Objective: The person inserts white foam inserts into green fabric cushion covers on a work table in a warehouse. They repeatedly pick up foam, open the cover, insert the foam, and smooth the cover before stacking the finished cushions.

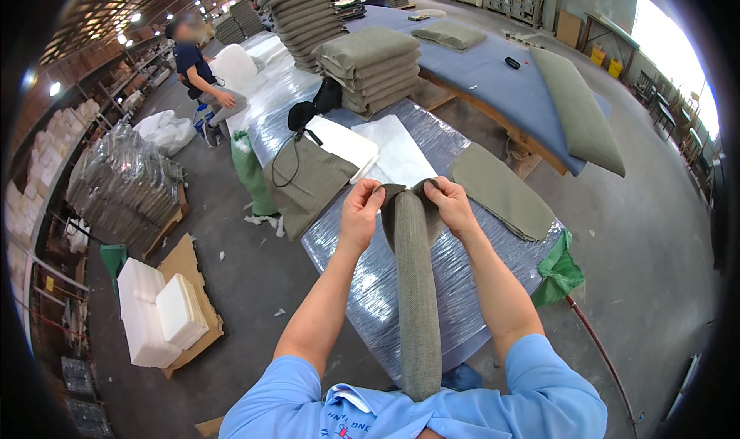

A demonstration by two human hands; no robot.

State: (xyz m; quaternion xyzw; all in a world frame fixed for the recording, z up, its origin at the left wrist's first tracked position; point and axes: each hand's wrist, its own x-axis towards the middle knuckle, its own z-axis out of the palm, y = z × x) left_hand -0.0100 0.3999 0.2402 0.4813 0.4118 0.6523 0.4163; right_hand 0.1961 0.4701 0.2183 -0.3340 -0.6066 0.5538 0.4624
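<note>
A grey-green fabric cushion stands on edge in front of my body, its near end against my shirt. At its far end the cover's loose fabric edges spread apart. My left hand pinches one edge of the cushion cover between thumb and fingers. The opposite edge is pinched in my right hand. Beyond my hands lie white foam pads and a white sheet. Flat grey-green covers lie to the right, and another fabric cover to the left, with a black cord on it.
The table is wrapped in clear plastic film. Stacked cushions stand farther back. A blue-topped table holds more cushions. Green sacks hang at the table's edges. White foam blocks rest on cardboard at left. A person sits at far left.
</note>
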